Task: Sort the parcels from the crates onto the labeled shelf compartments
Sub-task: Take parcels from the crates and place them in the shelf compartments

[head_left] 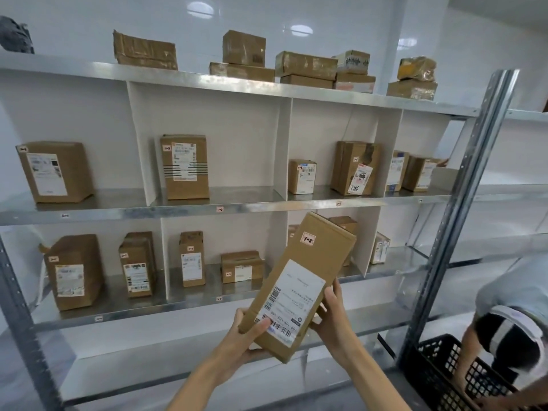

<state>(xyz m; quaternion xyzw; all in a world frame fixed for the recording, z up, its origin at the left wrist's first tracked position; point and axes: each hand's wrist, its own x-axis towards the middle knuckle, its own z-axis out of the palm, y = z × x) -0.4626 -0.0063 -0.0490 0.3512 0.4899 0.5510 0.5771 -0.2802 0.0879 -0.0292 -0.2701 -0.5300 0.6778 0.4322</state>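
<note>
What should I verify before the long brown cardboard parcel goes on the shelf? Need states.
1. Grip: left hand and right hand both hold the long brown cardboard parcel: ok.
2. Parcel's small white tag is readable, 1-2: ok.
3. Matching small edge label on the middle shelf, which appears to read 1-2: ok.
4. Room in the compartment above that label: one upright brown cardboard box at its left, bare shelf beside it: ok.
5. Second person at the black plastic crate, lower right, away from that compartment: ok.
6. Printed shipping label text: cannot tell, too small.
</note>
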